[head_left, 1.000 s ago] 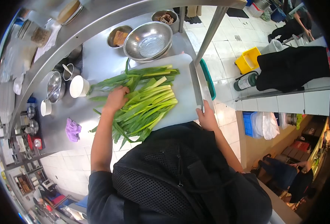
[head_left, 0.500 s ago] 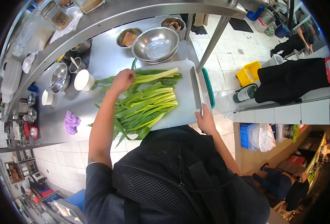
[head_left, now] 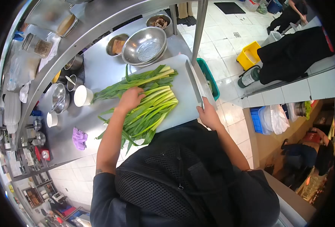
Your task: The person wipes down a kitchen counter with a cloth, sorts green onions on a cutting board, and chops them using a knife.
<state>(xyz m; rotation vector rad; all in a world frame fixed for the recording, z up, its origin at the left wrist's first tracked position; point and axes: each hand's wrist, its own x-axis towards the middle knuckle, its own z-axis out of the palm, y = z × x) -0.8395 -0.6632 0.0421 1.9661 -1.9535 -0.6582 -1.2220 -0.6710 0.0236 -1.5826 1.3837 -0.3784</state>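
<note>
Evidently the left hand [head_left: 130,99] lay flat on the pile of leeks [head_left: 148,102], fingers spread over the stalks rather than closed round any one of them. The leeks sprawled across the white cutting board [head_left: 182,81], their green tops trailing off its left edge onto the steel bench [head_left: 99,64]. The right hand [head_left: 209,115] was wrapped round the handle of a long knife [head_left: 194,84] that lay along the board's right edge, blade pointing toward the far corner; whether the edge faced the leeks was hard to tell at this angle. The risk, as I judged it, lay in the loose, uneven pile: stalks could roll under the palm and draw fingertips toward the blade. The stacked metal bowls [head_left: 144,46] touched the board's far edge and could be knocked by the tip.
</note>
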